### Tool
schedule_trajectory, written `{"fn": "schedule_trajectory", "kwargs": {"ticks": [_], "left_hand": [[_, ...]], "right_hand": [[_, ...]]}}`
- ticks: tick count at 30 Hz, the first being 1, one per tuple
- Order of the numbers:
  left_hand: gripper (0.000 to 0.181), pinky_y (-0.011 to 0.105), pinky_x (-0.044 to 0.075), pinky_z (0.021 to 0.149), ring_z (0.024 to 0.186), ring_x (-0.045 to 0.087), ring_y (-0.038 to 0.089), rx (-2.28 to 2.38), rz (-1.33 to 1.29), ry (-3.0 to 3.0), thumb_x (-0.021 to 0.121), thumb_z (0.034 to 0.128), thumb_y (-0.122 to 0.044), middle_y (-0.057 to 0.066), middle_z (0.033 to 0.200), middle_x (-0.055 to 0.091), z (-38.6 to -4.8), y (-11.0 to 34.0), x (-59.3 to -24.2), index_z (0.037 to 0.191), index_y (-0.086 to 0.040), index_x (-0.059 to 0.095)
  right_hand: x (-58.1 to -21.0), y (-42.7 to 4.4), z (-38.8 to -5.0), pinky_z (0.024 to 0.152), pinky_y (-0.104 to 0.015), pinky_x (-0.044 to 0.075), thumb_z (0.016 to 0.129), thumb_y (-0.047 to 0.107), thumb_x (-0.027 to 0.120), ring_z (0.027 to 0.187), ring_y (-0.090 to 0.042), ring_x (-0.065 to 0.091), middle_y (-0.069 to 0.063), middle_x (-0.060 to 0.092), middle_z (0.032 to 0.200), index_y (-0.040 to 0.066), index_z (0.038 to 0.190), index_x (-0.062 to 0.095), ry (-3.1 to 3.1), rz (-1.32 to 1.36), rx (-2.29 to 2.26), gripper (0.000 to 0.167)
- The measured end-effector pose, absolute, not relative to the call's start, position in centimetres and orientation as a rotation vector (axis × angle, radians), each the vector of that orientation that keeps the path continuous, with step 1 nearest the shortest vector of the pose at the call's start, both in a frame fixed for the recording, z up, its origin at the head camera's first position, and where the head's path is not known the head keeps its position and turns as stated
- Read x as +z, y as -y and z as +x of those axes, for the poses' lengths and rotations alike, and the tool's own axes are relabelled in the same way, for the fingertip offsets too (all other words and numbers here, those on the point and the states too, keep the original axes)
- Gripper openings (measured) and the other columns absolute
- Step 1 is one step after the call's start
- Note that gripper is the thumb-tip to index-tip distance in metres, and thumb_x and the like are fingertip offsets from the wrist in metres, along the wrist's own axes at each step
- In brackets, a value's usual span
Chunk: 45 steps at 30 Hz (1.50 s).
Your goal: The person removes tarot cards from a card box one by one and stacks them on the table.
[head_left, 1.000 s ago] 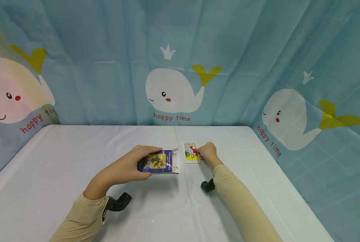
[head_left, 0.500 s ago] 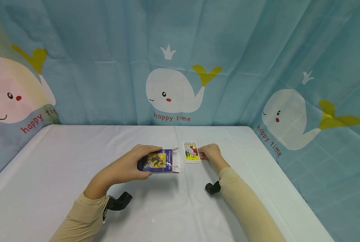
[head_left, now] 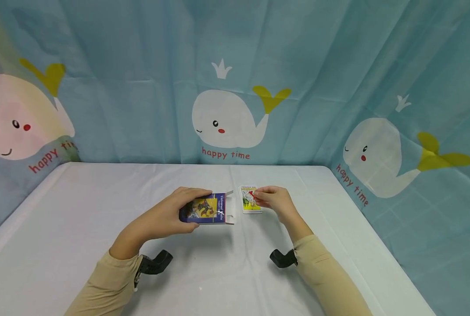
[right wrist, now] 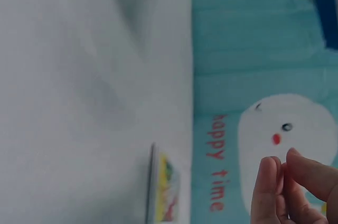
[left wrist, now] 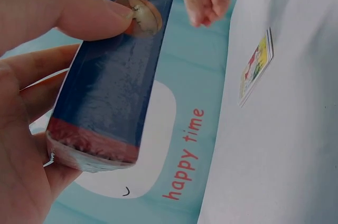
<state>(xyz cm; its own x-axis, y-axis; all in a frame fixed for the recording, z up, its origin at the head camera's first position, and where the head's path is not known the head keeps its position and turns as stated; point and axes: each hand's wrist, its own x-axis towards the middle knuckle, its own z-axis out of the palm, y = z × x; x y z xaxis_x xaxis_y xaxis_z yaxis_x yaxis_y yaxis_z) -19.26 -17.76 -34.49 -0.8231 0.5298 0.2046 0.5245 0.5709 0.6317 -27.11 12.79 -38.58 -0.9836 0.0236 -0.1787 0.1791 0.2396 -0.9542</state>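
In the head view, my left hand (head_left: 161, 217) grips a blue tarot card box (head_left: 204, 209) on its side above the table, with the open flaps facing right. The left wrist view shows the thumb pressing the narrow dark side of the box (left wrist: 108, 92). A small stack of tarot cards (head_left: 248, 202) lies face up on the cloth, to the right of the box. Over the stack's right edge hovers my right hand (head_left: 278, 202), its fingertips loosely together. Nothing shows between the thumb and fingers of the right hand (right wrist: 296, 189) in the right wrist view.
White cloth (head_left: 203, 285) covers the table. A blue curtain (head_left: 148, 109) printed with whales hangs behind and along the sides. Black wrist-worn devices (head_left: 156, 262) stick out below both forearms.
My right hand was at the right edge of the cards; it has lifted from there, and its wrist has shifted right and toward me. The left hand and box are almost still.
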Motion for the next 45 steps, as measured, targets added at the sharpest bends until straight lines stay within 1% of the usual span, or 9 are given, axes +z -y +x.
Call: {"fn": "schedule_trajectory", "kwargs": {"ticks": [6, 10, 15, 21, 26, 31, 34, 41, 45], "left_hand": [[0.071, 0.042, 0.048, 0.091, 0.123, 0.047, 0.025, 1.127, 0.919, -2.773, 0.077, 0.0812, -0.012, 0.007, 0.144, 0.051, -19.2, 17.8, -34.4, 0.146, -0.020, 0.050], [0.071, 0.041, 0.048, 0.090, 0.122, 0.047, 0.025, 1.130, 0.914, -2.773, 0.077, 0.0814, -0.012, 0.007, 0.144, 0.051, -19.1, 17.9, -34.3, 0.146, -0.022, 0.049], [0.071, 0.034, 0.049, 0.086, 0.117, 0.047, 0.024, 1.175, 0.920, -2.740, 0.077, 0.0820, -0.014, 0.009, 0.143, 0.051, -19.3, 18.3, -34.4, 0.146, -0.024, 0.049], [0.072, 0.028, 0.052, 0.081, 0.113, 0.048, 0.027, 1.302, 0.813, -2.618, 0.077, 0.0823, -0.016, 0.011, 0.144, 0.046, -19.8, 18.9, -34.9, 0.147, -0.030, 0.047], [0.073, 0.030, 0.054, 0.080, 0.115, 0.047, 0.031, 1.390, 0.748, -2.529, 0.076, 0.0836, -0.015, 0.011, 0.149, 0.042, -20.2, 19.5, -35.2, 0.147, -0.032, 0.045], [0.072, 0.031, 0.053, 0.081, 0.114, 0.047, 0.032, 1.458, 0.731, -2.511, 0.076, 0.0842, -0.016, 0.011, 0.146, 0.044, -20.5, 20.0, -35.3, 0.147, -0.031, 0.045], [0.071, 0.033, 0.052, 0.084, 0.116, 0.046, 0.032, 1.476, 0.705, -2.516, 0.076, 0.0846, -0.018, 0.012, 0.145, 0.045, -20.6, 20.1, -35.5, 0.148, -0.028, 0.045], [0.073, 0.041, 0.046, 0.093, 0.125, 0.043, 0.034, 1.534, 0.591, -2.570, 0.075, 0.0857, -0.020, 0.013, 0.152, 0.040, -21.0, 20.2, -36.4, 0.150, -0.025, 0.041], [0.075, 0.041, 0.047, 0.092, 0.124, 0.044, 0.033, 1.562, 0.512, -2.578, 0.076, 0.0857, -0.022, 0.012, 0.152, 0.040, -21.3, 20.4, -37.2, 0.151, -0.027, 0.040]], "right_hand": [[-36.9, -12.0, -25.2, 0.083, -0.033, 0.058, 0.091, 0.013, 0.072, 0.084, -0.018, 0.072, -0.011, 0.070, 0.100, -0.005, 0.108, 0.070, -2.328, 0.036, -1.927, 0.025], [-36.0, -11.5, -24.3, 0.081, -0.033, 0.059, 0.090, 0.010, 0.071, 0.084, -0.019, 0.072, -0.010, 0.070, 0.097, -0.007, 0.108, 0.070, -2.301, -0.044, -1.963, 0.025], [-35.6, -11.0, -23.7, 0.079, -0.031, 0.059, 0.089, 0.007, 0.071, 0.085, -0.023, 0.072, -0.010, 0.071, 0.096, -0.009, 0.106, 0.069, -2.258, -0.093, -1.991, 0.024], [-35.6, -11.0, -23.5, 0.078, -0.029, 0.059, 0.089, 0.007, 0.072, 0.082, -0.018, 0.071, -0.008, 0.071, 0.093, -0.009, 0.105, 0.069, -2.243, -0.100, -2.001, 0.023], [-35.9, -11.5, -23.7, 0.078, -0.028, 0.059, 0.089, 0.010, 0.073, 0.080, -0.016, 0.071, -0.009, 0.071, 0.095, -0.009, 0.106, 0.069, -2.259, -0.085, -1.985, 0.026], [-36.2, -12.2, -24.3, 0.077, -0.027, 0.059, 0.090, 0.009, 0.071, 0.080, -0.015, 0.071, -0.009, 0.071, 0.097, -0.008, 0.107, 0.069, -2.251, -0.033, -2.002, 0.024], [-36.5, -12.9, -24.6, 0.077, -0.026, 0.058, 0.092, 0.009, 0.069, 0.080, -0.013, 0.071, -0.008, 0.070, 0.097, -0.009, 0.109, 0.068, -2.251, -0.005, -2.009, 0.025], [-37.0, -14.4, -25.0, 0.076, -0.024, 0.058, 0.093, 0.010, 0.069, 0.078, -0.013, 0.070, -0.017, 0.070, 0.103, -0.011, 0.113, 0.066, -2.274, 0.037, -2.022, 0.029], [-37.3, -15.1, -25.1, 0.075, -0.024, 0.058, 0.092, 0.009, 0.069, 0.077, -0.011, 0.070, -0.012, 0.070, 0.097, -0.012, 0.112, 0.066, -2.258, 0.041, -2.062, 0.029]]}}
